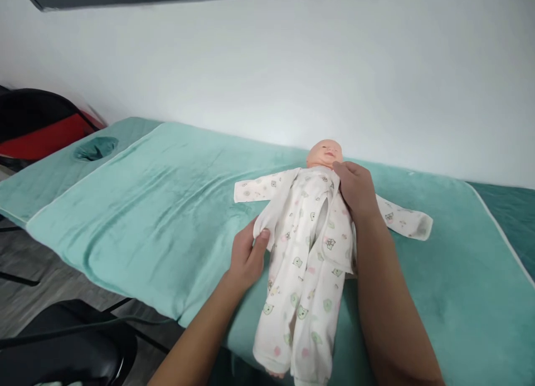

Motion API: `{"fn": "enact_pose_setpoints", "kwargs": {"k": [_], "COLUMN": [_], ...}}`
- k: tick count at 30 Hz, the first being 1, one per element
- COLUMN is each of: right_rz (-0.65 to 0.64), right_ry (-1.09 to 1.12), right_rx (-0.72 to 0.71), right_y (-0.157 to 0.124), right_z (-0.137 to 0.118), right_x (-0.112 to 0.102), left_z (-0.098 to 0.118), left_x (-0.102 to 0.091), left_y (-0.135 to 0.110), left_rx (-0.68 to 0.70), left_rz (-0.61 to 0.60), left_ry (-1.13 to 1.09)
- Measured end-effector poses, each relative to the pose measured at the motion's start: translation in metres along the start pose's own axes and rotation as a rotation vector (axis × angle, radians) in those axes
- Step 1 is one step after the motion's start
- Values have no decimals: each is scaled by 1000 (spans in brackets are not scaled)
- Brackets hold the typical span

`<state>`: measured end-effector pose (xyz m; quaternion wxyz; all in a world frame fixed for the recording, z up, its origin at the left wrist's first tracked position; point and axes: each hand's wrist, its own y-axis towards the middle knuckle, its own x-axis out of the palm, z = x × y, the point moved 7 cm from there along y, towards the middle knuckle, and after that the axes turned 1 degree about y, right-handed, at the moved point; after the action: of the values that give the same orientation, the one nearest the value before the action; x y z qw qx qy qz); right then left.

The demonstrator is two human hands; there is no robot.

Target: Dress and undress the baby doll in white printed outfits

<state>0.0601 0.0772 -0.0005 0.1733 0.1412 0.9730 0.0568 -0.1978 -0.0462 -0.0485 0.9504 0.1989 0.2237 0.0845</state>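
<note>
A baby doll (325, 152) lies face up on a green massage table, its head toward the wall. White printed trousers (298, 313) cover its legs and reach high up the body. Over its upper body is a matching long-sleeved jacket (288, 199), its front parted and the sleeves spread to both sides. My left hand (249, 252) pinches the jacket's left front edge near the hem. At the neck, my right hand (356, 188) has its fingers closed on the right edge of the jacket. The right fingertips are partly hidden by the hand itself.
The massage table (137, 207) has a soft cover and a face hole (96, 148) at its left end. A white wall (267, 68) runs along the far side. Black chairs stand at the lower left (71, 341) and far left (37, 112), the latter with something red.
</note>
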Motion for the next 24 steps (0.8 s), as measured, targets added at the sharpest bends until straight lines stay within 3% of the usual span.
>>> {"fn": "enact_pose_setpoints", "kwargs": {"k": [5, 8, 10, 12, 15, 17, 20, 24], "right_rz": [30, 35, 35, 38, 56, 51, 6, -30], "right_ry": [-36, -37, -51, -63, -96, -137, -194, -303], "right_rx": [-63, -75, -88, -92, -81, -80, -78, -70], "right_y": [-5, -6, -5, -4, -2, -3, -5, -7], "right_z": [-4, -1, 1, 3, 5, 3, -1, -4], "right_x": [7, 8, 8, 7, 3, 1, 2, 5], "left_z": [64, 69, 63, 51, 22, 7, 3, 26], "left_x": [29, 47, 49, 42, 35, 40, 55, 75], "left_y": [-11, -23, -22, -9, 24, 48, 78, 96], "left_rx": [446, 533, 485, 370, 92, -45, -94, -36], "left_rz": [-250, -389, -389, -299, -145, -110, -130, -236], "left_ry": [160, 248, 189, 50, -112, -161, -213, -228]}}
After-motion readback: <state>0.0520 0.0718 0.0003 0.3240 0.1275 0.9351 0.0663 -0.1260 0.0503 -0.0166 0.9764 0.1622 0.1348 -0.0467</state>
